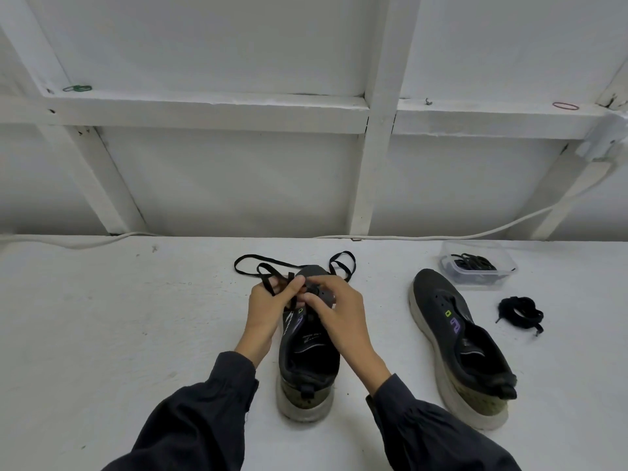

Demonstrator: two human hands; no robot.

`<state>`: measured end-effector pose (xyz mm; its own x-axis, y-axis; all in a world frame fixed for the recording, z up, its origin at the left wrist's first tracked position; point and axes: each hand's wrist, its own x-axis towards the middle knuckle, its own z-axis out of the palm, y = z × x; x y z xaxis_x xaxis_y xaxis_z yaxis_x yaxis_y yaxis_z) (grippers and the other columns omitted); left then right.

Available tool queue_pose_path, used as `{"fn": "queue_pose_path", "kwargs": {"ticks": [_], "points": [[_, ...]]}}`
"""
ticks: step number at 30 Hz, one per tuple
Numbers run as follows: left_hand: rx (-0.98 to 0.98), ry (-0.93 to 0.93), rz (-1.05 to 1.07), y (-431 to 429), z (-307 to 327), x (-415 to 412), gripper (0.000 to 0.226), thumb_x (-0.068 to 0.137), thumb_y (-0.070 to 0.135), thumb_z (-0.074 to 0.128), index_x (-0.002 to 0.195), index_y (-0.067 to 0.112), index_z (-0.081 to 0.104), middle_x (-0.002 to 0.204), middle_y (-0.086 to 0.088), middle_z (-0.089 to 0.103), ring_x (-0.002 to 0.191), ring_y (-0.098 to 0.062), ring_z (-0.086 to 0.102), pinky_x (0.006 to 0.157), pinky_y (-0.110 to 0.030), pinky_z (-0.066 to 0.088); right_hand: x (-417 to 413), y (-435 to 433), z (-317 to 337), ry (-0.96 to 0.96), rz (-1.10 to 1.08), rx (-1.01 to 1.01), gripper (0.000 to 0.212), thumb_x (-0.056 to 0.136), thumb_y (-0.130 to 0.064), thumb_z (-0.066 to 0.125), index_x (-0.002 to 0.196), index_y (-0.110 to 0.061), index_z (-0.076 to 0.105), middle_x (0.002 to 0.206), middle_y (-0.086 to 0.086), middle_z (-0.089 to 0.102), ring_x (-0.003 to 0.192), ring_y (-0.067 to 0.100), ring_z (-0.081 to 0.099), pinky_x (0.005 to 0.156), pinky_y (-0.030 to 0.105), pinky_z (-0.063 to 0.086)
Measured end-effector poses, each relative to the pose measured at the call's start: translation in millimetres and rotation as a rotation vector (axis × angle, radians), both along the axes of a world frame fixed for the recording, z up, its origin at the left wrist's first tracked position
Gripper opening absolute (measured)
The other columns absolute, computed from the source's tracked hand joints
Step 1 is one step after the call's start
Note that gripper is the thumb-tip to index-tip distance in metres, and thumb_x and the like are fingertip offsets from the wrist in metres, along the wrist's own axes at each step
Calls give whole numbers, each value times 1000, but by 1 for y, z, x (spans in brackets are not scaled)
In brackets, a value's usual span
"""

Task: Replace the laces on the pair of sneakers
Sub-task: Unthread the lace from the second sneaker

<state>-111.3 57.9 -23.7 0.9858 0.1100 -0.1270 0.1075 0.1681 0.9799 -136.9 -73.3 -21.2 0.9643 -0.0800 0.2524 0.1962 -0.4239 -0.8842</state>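
Head view is showing both of my hands working at the eyelet rows of the near sneaker, which is standing on the worktop between my wrists, heel toward me. My left hand is pinching the flat black lace between thumb and fingers. My right hand, just beside it across the tongue, is curling thumb and forefinger round what looks like the same lace at an eyelet. The slack is lying in loops just beyond my fingertips, past the toe.

To do this threading well, I judge I should be keeping the lace flat and untwisted, feeding its tip straight through the eyelet, and drawing the slack through before the next crossing so the loops are not knotting. Both ends should be coming out even.

Counting: two sneakers, the second sneaker lying well to the right of my right hand with bare eyelets. One lace is in my hands, and one bundled lace is lying farther right. One clear plastic tub beyond it is holding more dark laces; how many I cannot tell.
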Motion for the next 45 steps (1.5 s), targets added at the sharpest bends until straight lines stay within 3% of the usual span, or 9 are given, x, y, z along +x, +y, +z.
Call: {"fn": "queue_pose_path", "kwargs": {"ticks": [8, 11, 17, 21, 25, 33, 37, 41, 45], "points": [[96, 36, 17, 25, 9, 1, 31, 85, 35, 73, 81, 5, 73, 75, -6, 73, 69, -19, 65, 67, -31, 59, 9, -10, 25, -6, 29, 113, 9, 86, -9, 71, 86, -16, 77, 67, -13, 69, 64, 5, 66, 68, 25, 54], [35, 102, 159, 41, 7, 9, 39, 87, 45, 68, 84, 6, 70, 81, -4, 69, 79, -18, 62, 82, -37, 56, 16, -21, 45, -63, 9, 82, 10, 85, -12, 73, 84, -22, 76, 72, -11, 71, 66, 15, 67, 69, 38, 57], [180, 127, 137, 41, 17, 19, 58, 94, 54, 51, 137, 15, 49, 145, 2, 45, 133, -18, 39, 107, -36, 30, 31, -29, 83, -187, 67, -25, 8, 83, -13, 74, 88, -18, 78, 84, -4, 72, 73, 22, 65, 71, 47, 53], [191, 7, -37, 30, 34, 14, 29, 95, 54, 48, 104, 31, 65, 115, 23, 58, 120, -7, 45, 95, -27, 28, 39, -25, 98, -255, 153, -79, 8, 85, -12, 72, 91, -13, 78, 84, 2, 70, 77, 24, 64, 73, 49, 51], [106, -143, -343, 21, 45, 10, 51, 96, 56, 42, 117, 18, 69, 117, 0, 71, 121, -11, 59, 109, -31, 34, 49, -19, 108, -263, 192, -94, 8, 86, -15, 72, 91, -16, 78, 87, 1, 71, 80, 24, 65, 74, 49, 51], [-82, -139, -669, 6, 61, -9, 50, 87, 61, 58, 100, 15, 75, 88, -11, 74, 87, -26, 72, 80, -28, 55, 64, -21, 105, -186, -9, 100, 5, 86, -21, 73, 87, -25, 76, 81, 2, 74, 68, 26, 68, 70, 48, 56], [-223, -183, -846, -5, 72, -17, 38, 91, 42, 63, 119, 17, 68, 102, -7, 74, 86, -21, 73, 81, -30, 55, 54, -22, 74, -14, 70, 20, 8, 87, -17, 71, 85, -24, 75, 72, -9, 72, 66, 15, 68, 65, 37, 56], [-359, -294, -803, -17, 82, -14, 35, 98, 23, 55, 131, 14, 61, 126, -13, 65, 122, -28, 60, 96, -31, 51, 27, -24, 42, 131, 250, 41, 42, 89, 9, 57, 103, -29, 50, 66, -48, 54, 66, -26, 52, 64, 4, 42], [-329, -312, -669, -9, 83, 1, 35, 99, 13, 49, 131, 3, 57, 133, -18, 60, 130, -29, 52, 109, -32, 42, 7, -35, 42, 208, 444, 81, 15, 87, -2, 65, 77, -13, 66, 75, 0, 73, 73, 14, 68, 71, 25, 51]]}}
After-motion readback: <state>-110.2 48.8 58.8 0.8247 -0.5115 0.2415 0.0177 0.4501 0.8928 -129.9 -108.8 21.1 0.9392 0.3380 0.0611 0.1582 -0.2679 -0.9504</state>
